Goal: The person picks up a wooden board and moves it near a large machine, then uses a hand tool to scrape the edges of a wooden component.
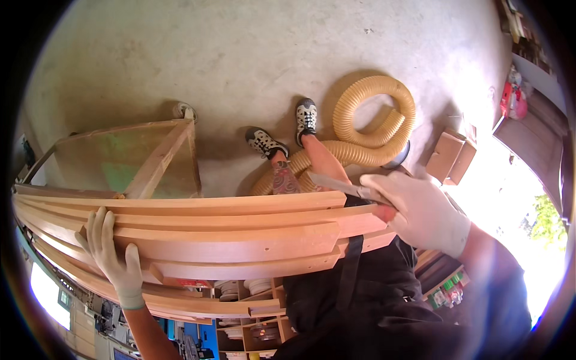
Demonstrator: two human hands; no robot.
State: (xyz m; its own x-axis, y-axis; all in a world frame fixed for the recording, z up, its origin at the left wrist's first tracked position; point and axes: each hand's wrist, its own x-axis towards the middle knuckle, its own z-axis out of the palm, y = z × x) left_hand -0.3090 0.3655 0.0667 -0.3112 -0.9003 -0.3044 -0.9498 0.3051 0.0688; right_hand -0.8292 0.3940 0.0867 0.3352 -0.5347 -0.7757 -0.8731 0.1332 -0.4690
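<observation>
Several long, pale wooden boards (240, 241) lie side by side across the front of my body, with small holes near their right ends. My left hand (114, 255), in a white glove, rests on the boards toward the left, its fingers stretched out and apart. My right hand (420, 207), also in a white glove, is closed around a flat-bladed grey metal tool (339, 186). The tool's blade points left, above the far board's right end. Its exact kind is unclear because the glove covers the handle.
Beyond the boards, a wooden frame (159, 159) with a caster stands at the left. A coiled yellow ribbed hose (343, 117) lies on the concrete floor (240, 54) near my feet. A cardboard box (447, 157) sits to the right. Shelves with stacked discs (258, 286) show below the boards.
</observation>
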